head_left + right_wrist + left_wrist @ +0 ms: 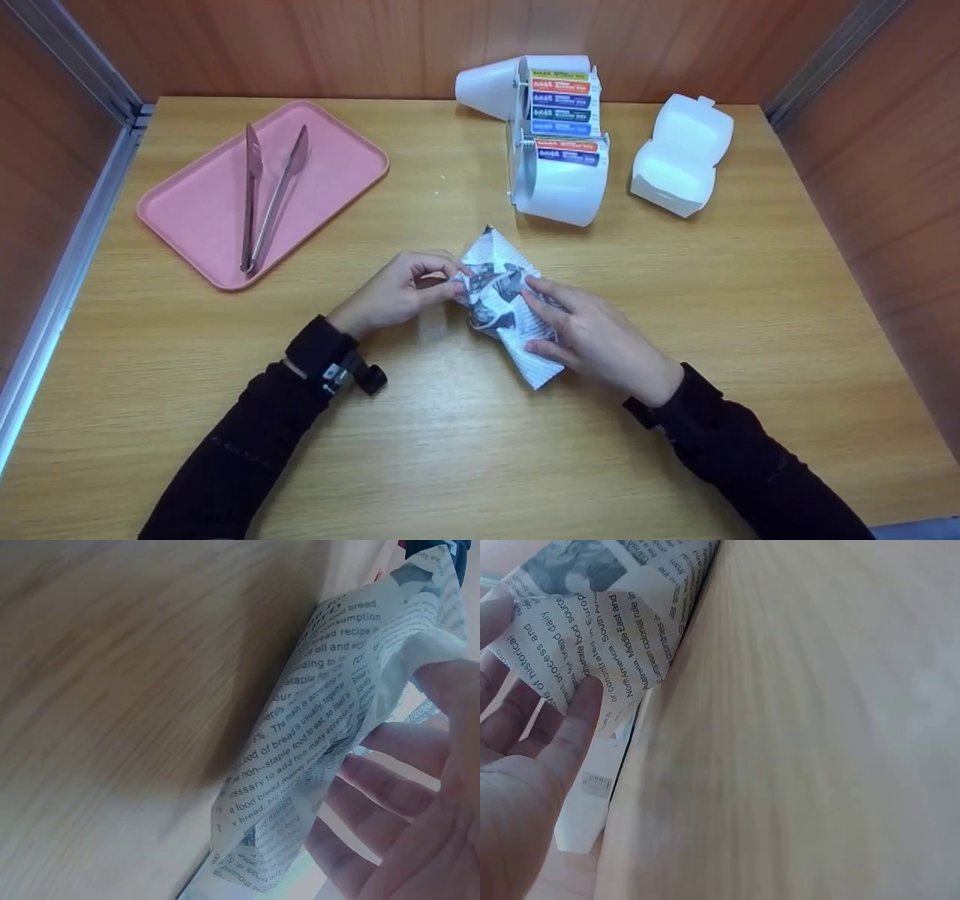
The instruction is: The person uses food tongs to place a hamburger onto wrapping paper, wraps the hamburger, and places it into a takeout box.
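Note:
A folded sheet of newsprint-patterned wrapping paper [499,296] lies on the table between both hands, bulging in its middle. Whether anything is inside is hidden. At its left corner my left hand [411,292] pinches the paper between thumb and fingers; the left wrist view shows that printed flap of the wrapping paper [592,645] close up. My right hand [592,330] rests on the paper's right side, its fingers fairly straight and spread. From the right wrist, the fingers [390,791] touch the side of the folded wrapping paper [300,727].
A pink tray [341,161] at the back left carries metal tongs [271,217]. Behind the paper stands a white cup dispenser [562,180] with coloured labels. An open white clamshell box [679,157] sits to its right. Wooden panels [330,45] wall the table.

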`<state>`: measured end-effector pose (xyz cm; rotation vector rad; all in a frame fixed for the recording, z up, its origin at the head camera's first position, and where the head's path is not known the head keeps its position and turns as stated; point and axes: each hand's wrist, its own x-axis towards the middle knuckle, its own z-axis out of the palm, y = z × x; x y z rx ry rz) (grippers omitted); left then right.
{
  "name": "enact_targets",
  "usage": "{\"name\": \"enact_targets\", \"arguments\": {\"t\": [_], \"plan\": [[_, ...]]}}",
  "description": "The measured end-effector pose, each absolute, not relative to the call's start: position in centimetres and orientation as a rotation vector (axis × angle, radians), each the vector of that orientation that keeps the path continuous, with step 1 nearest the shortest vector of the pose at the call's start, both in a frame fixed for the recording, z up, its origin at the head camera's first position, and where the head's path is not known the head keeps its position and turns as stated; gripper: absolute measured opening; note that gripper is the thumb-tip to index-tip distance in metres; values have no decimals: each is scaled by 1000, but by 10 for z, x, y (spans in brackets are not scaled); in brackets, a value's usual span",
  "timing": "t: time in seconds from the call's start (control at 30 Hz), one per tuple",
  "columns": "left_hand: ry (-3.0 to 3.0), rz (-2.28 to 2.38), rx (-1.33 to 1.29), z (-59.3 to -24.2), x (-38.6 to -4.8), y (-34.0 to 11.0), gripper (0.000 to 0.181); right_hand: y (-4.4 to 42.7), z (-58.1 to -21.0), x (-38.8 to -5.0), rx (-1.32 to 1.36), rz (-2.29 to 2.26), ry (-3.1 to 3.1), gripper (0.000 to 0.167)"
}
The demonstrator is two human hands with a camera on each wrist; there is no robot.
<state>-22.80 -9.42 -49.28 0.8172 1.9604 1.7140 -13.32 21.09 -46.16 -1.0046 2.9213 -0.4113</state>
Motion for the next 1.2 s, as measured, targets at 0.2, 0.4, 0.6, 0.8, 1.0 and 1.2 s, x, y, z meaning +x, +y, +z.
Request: {"name": "enact_targets", "arguments": {"t": [0.2,0.4,0.6,0.8,1.0,1.2], "plan": [[1979,1651,765,-497,-237,-108,19,212,-465,-134,-1010,-455,2924,69],[1961,1634,727,-499,-240,-114,17,210,-461,-135,-949,-479,2906,67],[2030,1606,717,-498,-241,-110,13,202,-456,-137,-852,-482,2915,68],[2064,1584,773,-495,-240,-102,14,196,-456,-138,-815,-456,2940,71],[2050,1619,876,-498,-242,-100,14,190,-459,-140,-788,-464,2970,71],[2051,1608,859,-498,-243,-100,18,183,-463,-140,-794,-404,3004,86]]}}
